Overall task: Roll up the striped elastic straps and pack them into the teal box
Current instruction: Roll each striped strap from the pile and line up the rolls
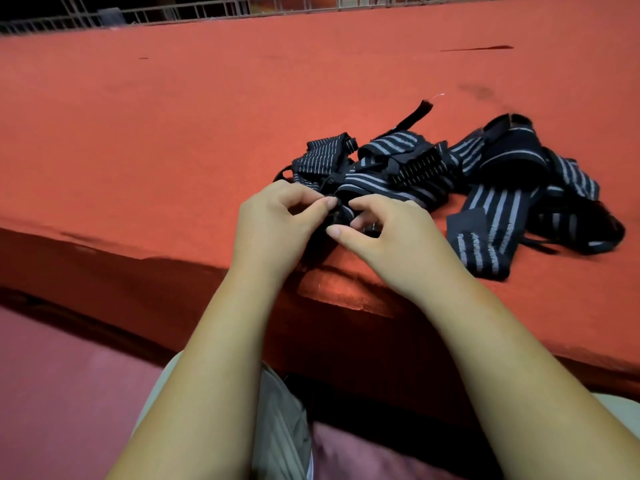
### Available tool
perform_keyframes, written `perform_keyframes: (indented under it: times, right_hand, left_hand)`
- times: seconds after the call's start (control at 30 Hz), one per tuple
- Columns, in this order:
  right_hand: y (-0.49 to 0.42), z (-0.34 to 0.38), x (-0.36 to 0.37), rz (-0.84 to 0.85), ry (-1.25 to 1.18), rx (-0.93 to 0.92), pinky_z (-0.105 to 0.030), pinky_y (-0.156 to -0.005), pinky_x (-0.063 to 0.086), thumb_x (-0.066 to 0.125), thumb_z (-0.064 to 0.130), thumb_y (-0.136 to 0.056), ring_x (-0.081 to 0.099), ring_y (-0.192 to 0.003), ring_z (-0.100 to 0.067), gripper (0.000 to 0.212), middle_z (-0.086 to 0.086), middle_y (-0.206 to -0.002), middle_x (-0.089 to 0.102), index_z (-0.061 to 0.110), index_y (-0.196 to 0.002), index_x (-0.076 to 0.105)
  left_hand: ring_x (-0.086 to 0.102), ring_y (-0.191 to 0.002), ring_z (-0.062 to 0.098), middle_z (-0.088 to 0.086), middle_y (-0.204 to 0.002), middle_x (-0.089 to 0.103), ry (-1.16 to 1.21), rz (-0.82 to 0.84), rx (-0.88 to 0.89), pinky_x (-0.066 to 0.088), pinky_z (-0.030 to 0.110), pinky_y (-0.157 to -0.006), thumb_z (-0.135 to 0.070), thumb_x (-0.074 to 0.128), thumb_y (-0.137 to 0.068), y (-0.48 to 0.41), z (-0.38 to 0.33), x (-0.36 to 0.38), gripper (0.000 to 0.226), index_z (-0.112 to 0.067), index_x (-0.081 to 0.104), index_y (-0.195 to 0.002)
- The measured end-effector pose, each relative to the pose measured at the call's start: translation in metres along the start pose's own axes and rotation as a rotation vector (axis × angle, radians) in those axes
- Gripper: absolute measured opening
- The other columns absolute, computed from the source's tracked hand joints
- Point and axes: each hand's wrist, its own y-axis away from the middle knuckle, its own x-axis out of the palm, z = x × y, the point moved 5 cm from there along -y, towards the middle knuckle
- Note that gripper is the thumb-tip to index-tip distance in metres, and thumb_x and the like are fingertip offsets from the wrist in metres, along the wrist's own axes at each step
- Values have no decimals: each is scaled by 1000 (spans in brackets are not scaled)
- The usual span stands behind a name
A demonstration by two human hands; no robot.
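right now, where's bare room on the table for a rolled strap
Bare: red table left of the strap pile, and the far strip between it and the wire rack. Crowded: the pile, and the near edge where left hand and right hand pinch a strap.

The end of the striped elastic strap pinched between the left hand and the right hand is almost wholly covered by their curled fingers, so whether it is rolled at all cannot be told. The other straps in the pile overlap and tangle, which hides their number and where each one ends. The wire rack behind the table is cut off by the top edge, and both forearms run out at the bottom edge.
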Motion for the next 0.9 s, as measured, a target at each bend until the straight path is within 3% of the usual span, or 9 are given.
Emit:
perform_keyframes:
  times: [0.23, 0.33, 0.43, 0.57, 0.7, 0.8, 0.9]
  right_hand:
    - [3, 7, -4, 91, -110, -72, -36, -105, 51, 76, 57, -90, 66, -116, 2, 52, 25, -119, 74, 50, -140, 63]
    - [3, 5, -10, 100, -170, -36, -19, -105, 45, 77, 54, -93, 60, -122, 12, 53, 25, -123, 72, 52, -143, 61]
    - [4, 4, -14, 94, -196, -36, -28, -109, 47, 75, 52, -95, 60, -124, 10, 50, 24, -122, 73, 55, -142, 60]
    - [3, 4, -24, 49, -242, -37, -31, -106, 50, 70, 48, -101, 63, -120, 9, 32, 30, -122, 72, 47, -133, 69]
    - [5, -3, -35, -12, -345, 48, -17, -81, 50, 70, 45, -102, 71, -97, 8, 18, 23, -103, 79, 36, -115, 78]
    - [7, -11, -45, -92, -362, 106, -15, -67, 48, 73, 48, -99, 70, -78, 2, 20, 16, -88, 79, 30, -101, 80]
    - [12, -15, -57, -162, -379, 158, -16, -63, 50, 76, 48, -96, 70, -72, 0, 21, 11, -82, 78, 28, -96, 80]
  left_hand:
    - [61, -63, 13, -3, -74, 75, 354, 100, -167, 52, 29, -64, -32, 81, -96, 4, -3, 5, 21, -16, 83, -82]
    - [65, -70, 18, 7, -81, 75, 545, 131, -258, 55, 32, -65, -27, 78, -99, 5, -2, 8, 21, -11, 83, -86]
    - [72, -73, 15, 7, -90, 80, 694, 193, -319, 58, 25, -64, -24, 70, -105, 8, -8, 13, 22, -8, 82, -97]
    - [73, -103, 24, 14, -115, 81, 784, 306, -298, 59, 37, -88, -15, 59, -107, 10, -14, 21, 25, -9, 82, -114]
    - [75, -111, 27, 14, -122, 79, 860, 394, -282, 62, 41, -99, -9, 60, -91, 12, -22, 23, 37, -7, 73, -125]
    - [75, -106, 23, 9, -117, 77, 934, 442, -259, 62, 35, -93, -9, 68, -94, 17, -30, 26, 33, -8, 66, -127]
    - [74, -99, 14, -3, -102, 78, 830, 438, -192, 60, 33, -94, 1, 75, -96, 21, -38, 33, 25, -15, 68, -114]
